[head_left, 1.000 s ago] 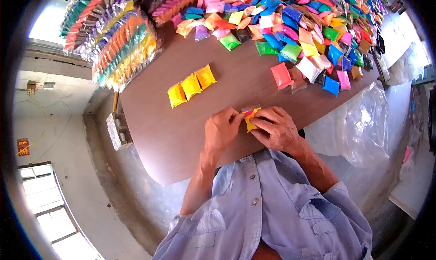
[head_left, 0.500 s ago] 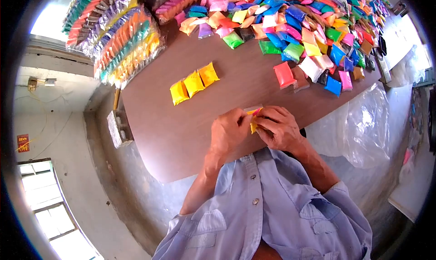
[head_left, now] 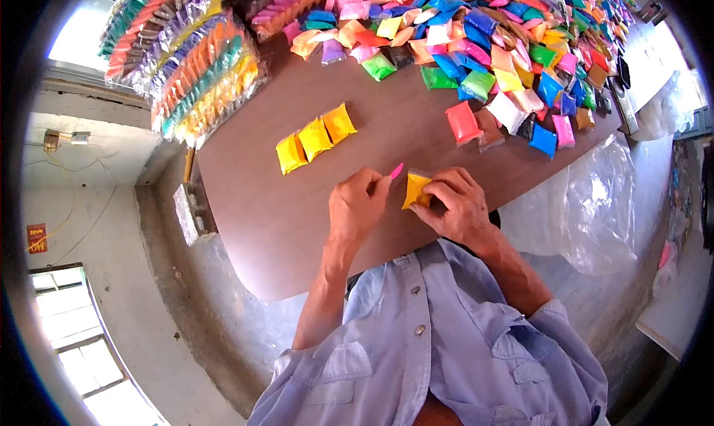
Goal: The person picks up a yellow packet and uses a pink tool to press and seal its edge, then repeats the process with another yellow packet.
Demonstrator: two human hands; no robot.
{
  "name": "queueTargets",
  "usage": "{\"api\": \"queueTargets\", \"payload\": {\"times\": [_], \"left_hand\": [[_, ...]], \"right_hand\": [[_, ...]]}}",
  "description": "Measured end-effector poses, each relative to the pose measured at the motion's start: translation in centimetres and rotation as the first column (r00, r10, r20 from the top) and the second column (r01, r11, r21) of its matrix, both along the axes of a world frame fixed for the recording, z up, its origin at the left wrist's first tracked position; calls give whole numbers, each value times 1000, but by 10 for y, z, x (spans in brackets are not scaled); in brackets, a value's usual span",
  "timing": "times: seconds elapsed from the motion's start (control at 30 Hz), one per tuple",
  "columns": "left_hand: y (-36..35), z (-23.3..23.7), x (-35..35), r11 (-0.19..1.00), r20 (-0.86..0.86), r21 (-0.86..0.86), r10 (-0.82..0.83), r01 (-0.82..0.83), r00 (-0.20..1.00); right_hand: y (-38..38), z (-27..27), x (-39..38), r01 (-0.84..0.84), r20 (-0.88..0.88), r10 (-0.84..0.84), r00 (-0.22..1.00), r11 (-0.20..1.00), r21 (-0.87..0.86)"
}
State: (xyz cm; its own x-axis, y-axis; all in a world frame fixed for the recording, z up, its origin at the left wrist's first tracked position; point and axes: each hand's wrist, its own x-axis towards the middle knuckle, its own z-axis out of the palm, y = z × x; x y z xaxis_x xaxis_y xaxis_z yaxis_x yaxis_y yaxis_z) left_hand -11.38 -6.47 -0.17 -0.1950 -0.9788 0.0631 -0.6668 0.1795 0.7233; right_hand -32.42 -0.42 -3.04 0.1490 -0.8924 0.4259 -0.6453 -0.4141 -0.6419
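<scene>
My left hand is closed on a small pink tool, whose flat tip sticks out past the fingers toward the upper right. Between the thumb and fingers of my right hand is a yellow packet with a clear edge at its top. The pink tip and the packet are a little apart. Farther up and to the left, three yellow packets lie in a touching row on the table, the middle one slightly overlapping its neighbours.
A large pile of coloured packets covers the table's far right side. Clear bags of sorted packets stand at the far left. The brown tabletop has a rounded near-left corner. Clear plastic sheeting hangs at the right.
My left hand has moved left, away from the packet, and the pink tool's tip now shows fully. The yellow packet is more exposed in my right hand.
</scene>
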Motion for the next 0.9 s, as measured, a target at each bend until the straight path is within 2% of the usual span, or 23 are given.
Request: {"api": "queueTargets", "payload": {"times": [0.07,0.2,0.4,0.5,0.57,0.7,0.9], "left_hand": [[11,10,-4,999,-54,5,33,-33,998],[33,11,-10,993,-150,93,82,-68,985],[42,-10,-13,999,-75,35,27,-25,997],[30,-8,-10,995,-37,95,34,-30,999],[21,-15,-5,999,23,41,21,-22,1000],[15,-14,1,1000,6,14,27,-27,1000],[41,9,-4,996,-149,67,72,-62,986]], "right_hand": [[-1,0,2,90,-18,-90,996,996,0],[-2,3,0,56,-6,-57,998,998,-35],[-1,-1,-1,1,-27,-2,1000,999,-48],[-2,1,0,14,-29,-16,999,998,-57],[-3,2,0,15,-40,-18,999,997,-71],[0,0,0,16,-37,-18,999,998,-60],[-1,3,2,38,-37,-40,999,998,-43]]}}
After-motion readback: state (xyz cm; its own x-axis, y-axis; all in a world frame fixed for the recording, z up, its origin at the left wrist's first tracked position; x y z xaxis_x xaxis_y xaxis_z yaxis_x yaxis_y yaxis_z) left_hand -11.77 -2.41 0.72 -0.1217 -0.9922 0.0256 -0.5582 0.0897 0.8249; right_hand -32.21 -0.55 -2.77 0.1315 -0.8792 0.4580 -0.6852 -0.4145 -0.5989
